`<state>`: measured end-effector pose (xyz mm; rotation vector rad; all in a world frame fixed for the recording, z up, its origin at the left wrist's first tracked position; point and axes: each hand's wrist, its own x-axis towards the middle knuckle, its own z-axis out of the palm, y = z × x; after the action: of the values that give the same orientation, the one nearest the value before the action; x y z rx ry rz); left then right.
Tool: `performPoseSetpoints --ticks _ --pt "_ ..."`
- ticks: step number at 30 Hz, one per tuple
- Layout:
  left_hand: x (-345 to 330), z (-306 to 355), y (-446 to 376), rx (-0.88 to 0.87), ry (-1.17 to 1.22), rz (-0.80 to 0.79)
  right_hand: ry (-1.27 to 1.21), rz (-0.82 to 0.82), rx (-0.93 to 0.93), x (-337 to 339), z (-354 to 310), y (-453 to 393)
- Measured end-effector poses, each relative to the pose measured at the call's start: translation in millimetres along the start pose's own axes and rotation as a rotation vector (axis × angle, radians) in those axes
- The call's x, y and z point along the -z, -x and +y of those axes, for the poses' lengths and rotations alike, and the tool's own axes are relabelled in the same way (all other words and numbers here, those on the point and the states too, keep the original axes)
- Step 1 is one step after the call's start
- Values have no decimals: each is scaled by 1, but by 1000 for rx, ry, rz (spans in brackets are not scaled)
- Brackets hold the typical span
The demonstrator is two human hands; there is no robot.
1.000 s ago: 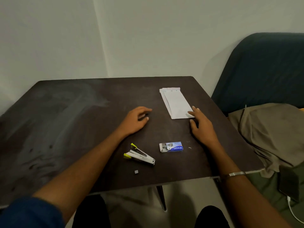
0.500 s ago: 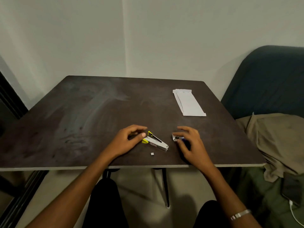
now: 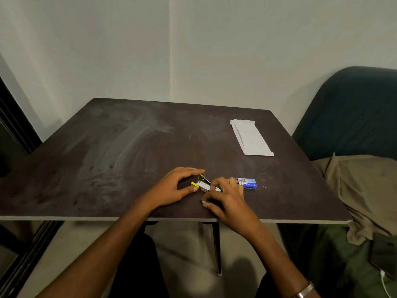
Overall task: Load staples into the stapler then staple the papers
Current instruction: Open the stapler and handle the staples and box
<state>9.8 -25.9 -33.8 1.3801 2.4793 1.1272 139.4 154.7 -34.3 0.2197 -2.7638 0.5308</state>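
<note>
A small white stapler (image 3: 204,185) with yellow tabs lies near the table's front edge, its top arm raised. My left hand (image 3: 175,189) arches over its yellow rear end, with the thumb and fingers on either side of it. My right hand (image 3: 225,201) covers the stapler's front end, fingertips on it. A tiny staple piece (image 3: 203,202) sits at the right thumb tip. The blue staple box (image 3: 247,183) lies just right of my right hand, untouched. Folded white papers (image 3: 251,139) rest at the far right of the table.
The dark table (image 3: 120,151) has its front edge close under my wrists. A dark blue chair back (image 3: 352,112) and a khaki cloth (image 3: 363,190) are at the right. A phone with a cable (image 3: 384,261) lies at the lower right.
My right hand has moved left off the staple box onto the stapler's front end, so the box now shows. My left hand has closed in around the stapler's rear.
</note>
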Motion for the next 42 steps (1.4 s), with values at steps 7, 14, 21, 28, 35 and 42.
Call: performPoseSetpoints --ticks 7,14,21,28,35,42 --pt "0 -3 -4 -2 14 12 -76 52 -48 6 8 7" --pt "-1 4 -4 13 75 37 -98 199 -304 40 53 6" --pt "-23 41 -37 16 46 205 -132 148 -424 55 70 -7" --pt "-59 69 -67 147 -238 -1 -45 6 -288 53 66 -16" --pt "-64 70 -69 255 -151 61 -5 -36 -228 45 68 -18" --pt "-61 65 -69 267 -110 23 -40 -46 -220 50 70 -16"
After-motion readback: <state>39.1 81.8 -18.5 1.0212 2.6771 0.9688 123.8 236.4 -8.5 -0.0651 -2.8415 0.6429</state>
